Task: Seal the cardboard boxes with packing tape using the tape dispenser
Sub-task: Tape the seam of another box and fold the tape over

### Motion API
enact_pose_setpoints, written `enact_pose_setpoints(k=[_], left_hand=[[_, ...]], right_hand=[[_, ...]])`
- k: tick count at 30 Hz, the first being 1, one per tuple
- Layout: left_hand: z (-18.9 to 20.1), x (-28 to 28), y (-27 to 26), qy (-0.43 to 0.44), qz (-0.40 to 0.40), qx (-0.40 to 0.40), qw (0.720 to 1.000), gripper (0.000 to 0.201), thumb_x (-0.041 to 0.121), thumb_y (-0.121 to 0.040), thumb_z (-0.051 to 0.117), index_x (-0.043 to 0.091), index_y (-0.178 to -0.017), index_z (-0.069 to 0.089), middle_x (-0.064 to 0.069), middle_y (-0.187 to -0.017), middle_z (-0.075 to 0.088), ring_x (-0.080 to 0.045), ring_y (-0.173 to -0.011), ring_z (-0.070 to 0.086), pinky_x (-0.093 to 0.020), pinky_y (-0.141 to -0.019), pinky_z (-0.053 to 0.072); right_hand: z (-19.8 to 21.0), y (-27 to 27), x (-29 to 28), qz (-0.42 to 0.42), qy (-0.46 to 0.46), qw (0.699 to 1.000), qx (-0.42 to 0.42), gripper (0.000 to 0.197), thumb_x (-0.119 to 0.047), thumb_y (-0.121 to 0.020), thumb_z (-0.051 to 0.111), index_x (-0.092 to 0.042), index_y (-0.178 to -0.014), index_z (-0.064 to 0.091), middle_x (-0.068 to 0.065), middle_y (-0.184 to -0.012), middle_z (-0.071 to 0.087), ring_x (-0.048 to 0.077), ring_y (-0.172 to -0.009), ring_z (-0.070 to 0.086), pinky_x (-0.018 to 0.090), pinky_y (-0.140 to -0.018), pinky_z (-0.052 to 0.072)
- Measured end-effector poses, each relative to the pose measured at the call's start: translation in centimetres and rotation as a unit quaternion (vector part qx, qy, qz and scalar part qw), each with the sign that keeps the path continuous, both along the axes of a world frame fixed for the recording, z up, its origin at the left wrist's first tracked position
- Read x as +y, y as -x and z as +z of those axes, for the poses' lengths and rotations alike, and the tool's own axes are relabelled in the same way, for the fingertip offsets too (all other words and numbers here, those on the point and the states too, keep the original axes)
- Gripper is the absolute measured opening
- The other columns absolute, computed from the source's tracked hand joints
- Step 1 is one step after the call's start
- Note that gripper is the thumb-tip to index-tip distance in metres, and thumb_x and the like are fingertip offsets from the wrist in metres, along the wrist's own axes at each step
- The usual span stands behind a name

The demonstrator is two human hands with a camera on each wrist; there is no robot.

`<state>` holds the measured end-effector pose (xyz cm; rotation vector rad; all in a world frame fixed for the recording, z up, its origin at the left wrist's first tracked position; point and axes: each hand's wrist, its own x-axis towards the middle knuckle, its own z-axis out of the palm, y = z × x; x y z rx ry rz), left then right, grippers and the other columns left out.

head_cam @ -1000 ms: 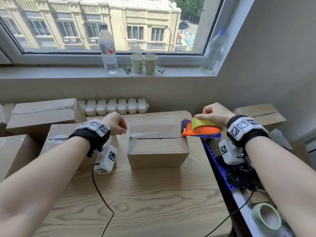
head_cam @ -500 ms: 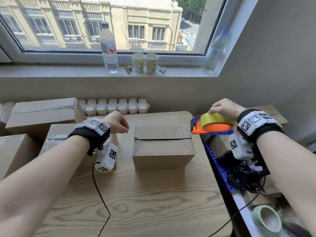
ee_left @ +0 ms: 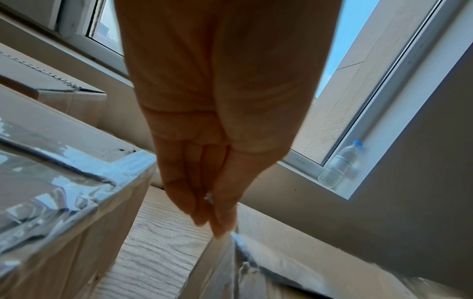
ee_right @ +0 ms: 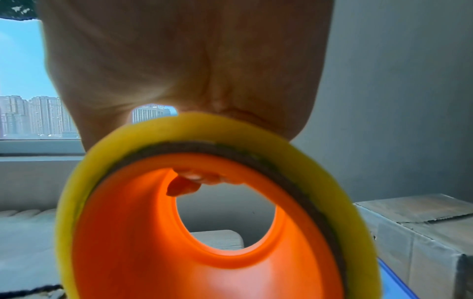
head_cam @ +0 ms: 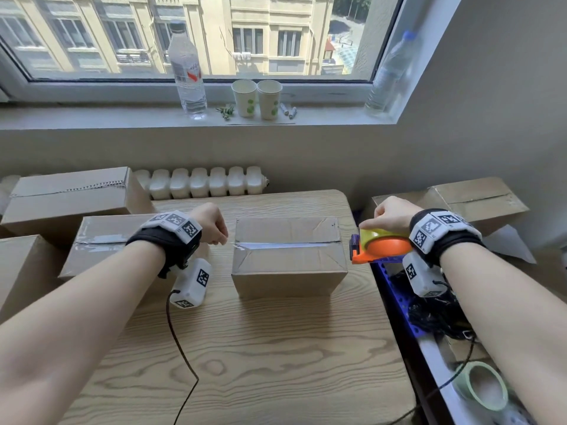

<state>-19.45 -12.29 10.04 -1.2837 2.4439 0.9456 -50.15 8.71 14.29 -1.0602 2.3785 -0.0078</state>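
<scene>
A small cardboard box (head_cam: 288,265) stands mid-table with its top flaps closed. A clear tape strip (head_cam: 285,245) runs along the top seam from left to right. My left hand (head_cam: 222,240) pinches the tape end at the box's left edge; in the left wrist view the fingertips (ee_left: 217,218) hold the tape (ee_left: 220,252) just above that box (ee_left: 307,263). My right hand (head_cam: 379,223) grips the orange tape dispenser (head_cam: 380,250) with its yellow roll (ee_right: 179,125), held just off the box's right edge.
Taped boxes (head_cam: 101,240) are stacked at the table's left. Another box (head_cam: 478,197) sits to the right. A blue rack with black cables (head_cam: 429,314) borders the table's right edge, with a green tape roll (head_cam: 481,391) below. Bottles and paper cups (head_cam: 256,98) line the windowsill.
My right hand has drawn the dispenser rightward off the box's edge, first up and then down, stretching tape over the seam. My left hand stays at the box's left edge.
</scene>
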Motion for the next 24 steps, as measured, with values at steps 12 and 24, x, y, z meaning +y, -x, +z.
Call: enact_pose_setpoints(k=[12, 24], left_hand=[[-0.8, -0.9, 1.1, -0.032, 0.012, -0.043, 0.998, 0.004, 0.004, -0.075, 0.075, 0.002, -0.076, 0.071, -0.007, -0.065, 0.066, -0.011, -0.053, 0.059, -0.018, -0.051, 0.049], [-1.9, -1.0, 1.6, -0.018, 0.003, -0.068, 0.998, 0.004, 0.006, -0.076, 0.074, 0.004, -0.078, 0.072, -0.008, -0.068, 0.067, -0.012, -0.057, 0.06, -0.022, -0.059, 0.053]], right_hand=[[-2.6, 0.6, -1.5, 0.019, -0.038, 0.999, 0.016, 0.042, -0.05, -0.076, 0.069, -0.009, -0.079, 0.07, 0.002, -0.073, 0.062, 0.015, -0.068, 0.055, 0.027, -0.058, 0.041], [-5.5, 0.7, -1.8, 0.011, -0.036, 0.999, 0.017, 0.035, -0.047, -0.072, 0.068, -0.013, -0.066, 0.061, 0.002, -0.07, 0.06, 0.021, -0.073, 0.06, 0.027, -0.059, 0.043]])
